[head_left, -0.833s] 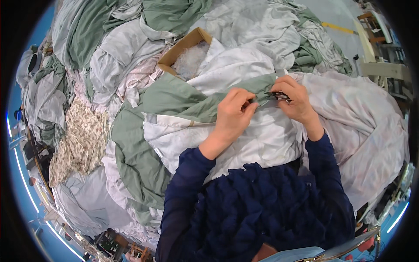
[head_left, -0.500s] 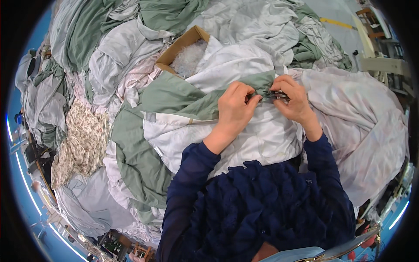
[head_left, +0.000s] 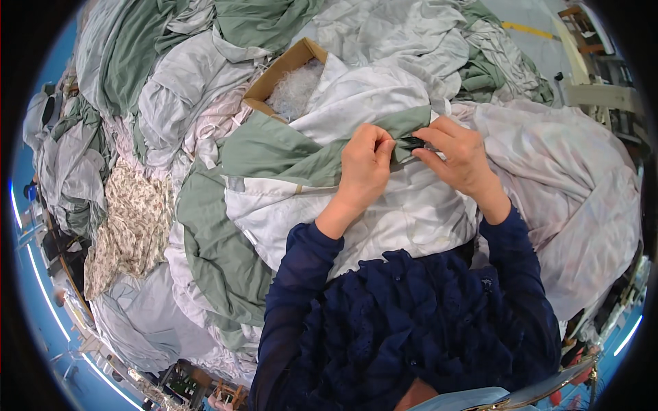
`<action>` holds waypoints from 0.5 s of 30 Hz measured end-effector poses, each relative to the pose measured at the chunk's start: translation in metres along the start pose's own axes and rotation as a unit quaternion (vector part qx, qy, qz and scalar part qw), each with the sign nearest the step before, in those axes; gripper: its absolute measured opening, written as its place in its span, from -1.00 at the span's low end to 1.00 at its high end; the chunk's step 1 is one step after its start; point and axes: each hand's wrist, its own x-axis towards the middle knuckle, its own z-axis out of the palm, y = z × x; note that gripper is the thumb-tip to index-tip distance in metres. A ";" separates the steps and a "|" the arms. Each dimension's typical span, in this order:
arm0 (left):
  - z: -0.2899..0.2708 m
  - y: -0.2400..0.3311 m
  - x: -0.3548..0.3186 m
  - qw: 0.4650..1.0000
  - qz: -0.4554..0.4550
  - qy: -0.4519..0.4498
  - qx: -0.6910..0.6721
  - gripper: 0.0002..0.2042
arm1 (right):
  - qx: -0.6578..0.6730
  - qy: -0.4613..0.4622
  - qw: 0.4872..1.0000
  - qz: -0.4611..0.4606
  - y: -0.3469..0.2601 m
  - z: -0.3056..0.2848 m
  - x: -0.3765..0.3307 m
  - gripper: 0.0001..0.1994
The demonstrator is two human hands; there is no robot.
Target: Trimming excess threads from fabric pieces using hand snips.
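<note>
A green and white cloth [head_left: 274, 152] lies gathered over my lap, its green band running across between my hands. My left hand [head_left: 367, 159] is closed, pinching the green fabric between thumb and forefinger. Close to its right, my right hand [head_left: 458, 154] is closed on small dark thread snips [head_left: 416, 142]. The snips' tips point left at the green fabric by my left fingertips. Most of the snips is covered by my right fingers, and any thread there is too fine to make out.
Just beyond the cloth, an open cardboard box [head_left: 274, 73] holds a tuft of pale thread scraps [head_left: 298, 89]. Heaps of green and white fabric [head_left: 137, 55] surround me. Pale pinkish fabric [head_left: 562, 185] is bunched at right, and a floral cloth [head_left: 130, 226] at left.
My right hand has moved slightly left with the snips, bringing their tips closer to my left fingers. My left hand has shifted a little left, still pinching the green fabric.
</note>
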 end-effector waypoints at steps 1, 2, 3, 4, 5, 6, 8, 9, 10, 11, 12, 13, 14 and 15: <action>0.000 -0.002 -0.001 0.999 -0.026 -0.008 -0.033 -0.91 | 0.000 0.000 1.000 0.000 -0.002 0.000 0.001 -0.72; 0.000 -0.004 -0.001 0.996 -0.051 -0.016 -0.065 -0.91 | -0.008 0.006 1.000 -0.006 -0.004 -0.001 0.002 -0.72; 0.000 -0.005 -0.002 0.996 -0.051 -0.016 -0.065 -0.91 | -0.015 0.012 1.000 -0.011 -0.006 -0.001 0.002 -0.72; 0.000 -0.006 -0.003 0.996 -0.049 -0.016 -0.069 -0.91 | -0.015 0.011 1.000 -0.011 -0.007 -0.001 0.002 -0.72; -0.001 -0.006 -0.003 0.996 -0.046 -0.015 -0.074 -0.92 | -0.021 0.016 1.000 -0.013 -0.008 -0.001 0.002 -0.73; -0.001 -0.005 -0.003 0.996 -0.046 -0.016 -0.074 -0.92 | -0.028 0.021 0.999 -0.015 -0.010 -0.002 0.002 -0.73; -0.001 -0.004 -0.004 0.996 -0.040 -0.012 -0.077 -0.92 | -0.031 0.021 0.999 -0.012 -0.012 -0.003 0.002 -0.73; -0.001 -0.004 -0.004 0.996 -0.040 -0.012 -0.077 -0.92 | -0.033 0.021 0.999 -0.010 -0.013 -0.003 0.002 -0.73; -0.001 -0.005 -0.005 0.997 -0.035 -0.005 -0.071 -0.92 | -0.033 0.020 0.999 -0.011 -0.014 -0.002 0.003 -0.73; -0.001 -0.006 -0.006 0.997 -0.030 0.002 -0.065 -0.92 | -0.038 0.022 0.999 -0.020 -0.015 -0.002 0.003 -0.73; -0.001 -0.006 -0.006 0.997 -0.030 0.002 -0.065 -0.92 | -0.043 0.024 0.998 -0.029 -0.015 -0.002 0.004 -0.74; 0.000 -0.007 -0.006 0.997 -0.028 0.003 -0.069 -0.92 | -0.043 0.025 0.998 -0.029 -0.016 -0.002 0.004 -0.74; 0.000 -0.007 -0.006 0.997 -0.026 0.004 -0.072 -0.91 | -0.052 0.021 0.998 -0.032 -0.016 -0.001 0.005 -0.74; 0.000 -0.007 -0.007 0.997 -0.026 0.004 -0.073 -0.91 | -0.061 0.016 0.997 -0.035 -0.017 -0.001 0.006 -0.75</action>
